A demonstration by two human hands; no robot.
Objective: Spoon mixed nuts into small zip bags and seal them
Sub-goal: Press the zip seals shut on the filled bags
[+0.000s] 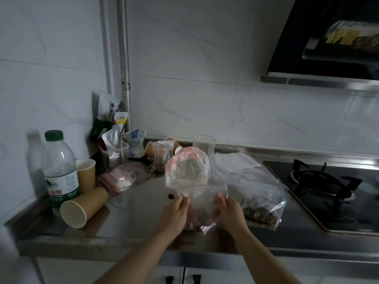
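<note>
Both hands, left [178, 210] and right [228, 209], pinching a small zip bag [202, 198] above the counter [127, 226], big nut bag [259, 203] just right.

steel counter [131, 228], water bottle [59, 169], tipped paper cup [82, 206], nut bag [260, 203]

Unresolved from my feed: contents of the small zip bag [202, 203], blurred behind its film; fingertips of my left hand [176, 210] and right hand [229, 210], hidden behind it; range hood [328, 44], gas hob [328, 193], cut by right edge.
</note>
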